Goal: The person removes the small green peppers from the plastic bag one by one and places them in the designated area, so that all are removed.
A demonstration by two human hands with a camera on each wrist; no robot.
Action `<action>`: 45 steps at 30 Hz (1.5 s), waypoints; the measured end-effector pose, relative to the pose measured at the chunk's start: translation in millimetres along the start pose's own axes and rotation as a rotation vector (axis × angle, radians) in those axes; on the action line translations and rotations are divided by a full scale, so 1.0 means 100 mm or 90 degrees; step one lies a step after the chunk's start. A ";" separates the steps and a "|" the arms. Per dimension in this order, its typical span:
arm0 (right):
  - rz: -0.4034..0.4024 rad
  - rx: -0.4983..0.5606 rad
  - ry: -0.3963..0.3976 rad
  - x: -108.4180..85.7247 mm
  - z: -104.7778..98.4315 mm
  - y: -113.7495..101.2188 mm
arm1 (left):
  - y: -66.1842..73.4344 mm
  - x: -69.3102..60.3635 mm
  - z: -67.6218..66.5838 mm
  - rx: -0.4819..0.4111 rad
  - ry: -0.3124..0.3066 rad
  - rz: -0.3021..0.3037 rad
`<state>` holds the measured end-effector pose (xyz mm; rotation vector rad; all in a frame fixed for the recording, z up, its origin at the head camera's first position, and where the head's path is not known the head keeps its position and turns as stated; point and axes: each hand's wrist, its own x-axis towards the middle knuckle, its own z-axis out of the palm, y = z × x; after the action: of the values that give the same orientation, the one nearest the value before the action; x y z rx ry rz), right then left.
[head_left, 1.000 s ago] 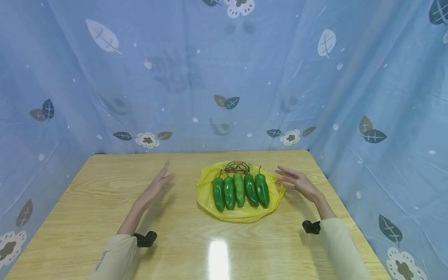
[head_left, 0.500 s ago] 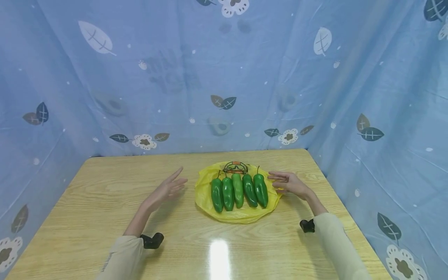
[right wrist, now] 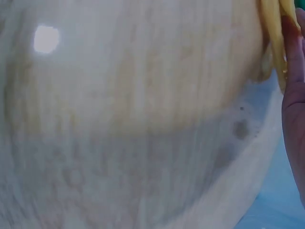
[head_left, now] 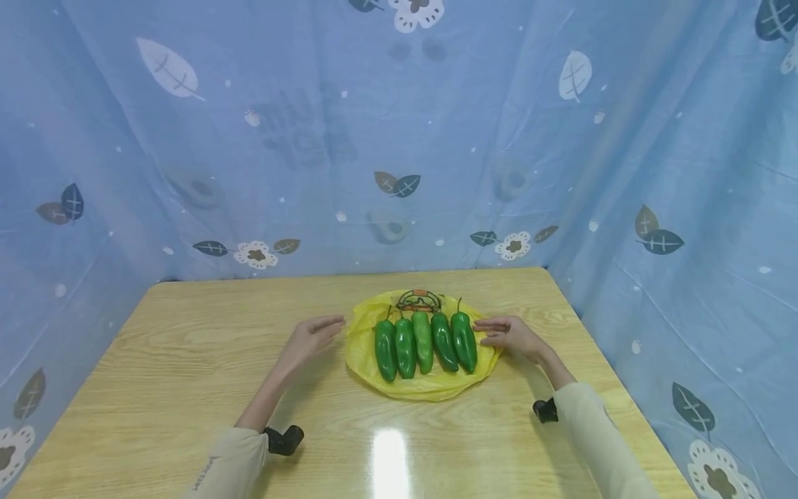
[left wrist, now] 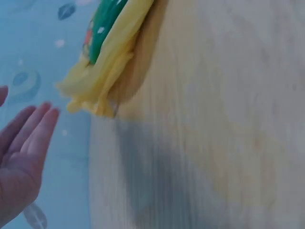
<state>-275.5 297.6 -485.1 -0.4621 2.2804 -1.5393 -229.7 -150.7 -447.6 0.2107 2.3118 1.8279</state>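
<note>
Several green peppers [head_left: 423, 343] lie side by side, stems mostly away from me, on a flattened yellow plastic bag [head_left: 368, 378] with a printed mark at its far edge. Just left of the bag, my left hand [head_left: 312, 336] hovers with its fingers extended and holds nothing. In the left wrist view its fingers [left wrist: 40, 126] are straight and apart from the bag. My right hand [head_left: 514, 336] is at the bag's right edge, fingertips close to the rightmost pepper [head_left: 464, 341]. In the right wrist view part of that hand [right wrist: 294, 95] borders the yellow plastic; whether it touches is unclear.
The bag lies on a light wooden table [head_left: 187, 367]. A blue patterned curtain [head_left: 299, 152] hangs behind the table and along both sides. Each wrist wears a black camera mount [head_left: 283, 440]. A bright light reflection shows on the near tabletop.
My left hand has moved right, from well away to beside the bag. My right hand has shifted slightly left, over the bag's edge. The peppers lie as before.
</note>
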 end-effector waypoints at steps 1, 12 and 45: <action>0.000 0.006 0.006 -0.01 0.00 0.01 | 0.02 0.00 0.06 0.015 0.033 0.003; -0.010 0.055 0.023 -0.01 0.03 0.06 | 0.11 0.05 0.63 -0.083 0.227 0.068; -0.008 0.038 0.039 -0.02 0.05 0.12 | -0.05 0.02 1.69 -0.434 0.446 0.001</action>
<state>-272.4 298.7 -497.9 -0.4181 2.2741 -1.6446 -192.6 8.4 -490.2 -0.6118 1.8101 2.8809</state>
